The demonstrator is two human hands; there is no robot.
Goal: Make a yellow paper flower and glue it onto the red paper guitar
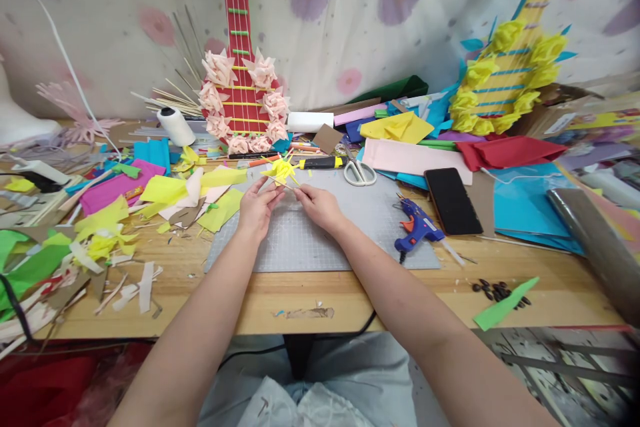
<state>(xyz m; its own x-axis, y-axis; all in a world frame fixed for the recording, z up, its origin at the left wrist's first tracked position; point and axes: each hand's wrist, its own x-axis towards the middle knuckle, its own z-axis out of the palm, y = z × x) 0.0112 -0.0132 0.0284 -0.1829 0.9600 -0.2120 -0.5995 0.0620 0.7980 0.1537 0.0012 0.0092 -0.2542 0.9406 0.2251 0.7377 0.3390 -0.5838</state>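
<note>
Both hands meet over the grey cutting mat (320, 240) at the middle of the wooden table. My left hand (257, 209) and my right hand (320, 207) pinch a thin stick that carries a small spiky yellow paper flower (281, 170) at its far end. The fingers of both hands are closed on the stick, the flower pointing away from me, just above the mat's far edge.
White-handled scissors (359, 172), a blue glue gun (416, 230) and a black phone (452, 200) lie to the right. Paper scraps (105, 227) cover the left side. Two paper guitars, red (240, 93) and yellow (505, 80), lean against the back wall. Dark seeds (495, 290) sit near the front edge.
</note>
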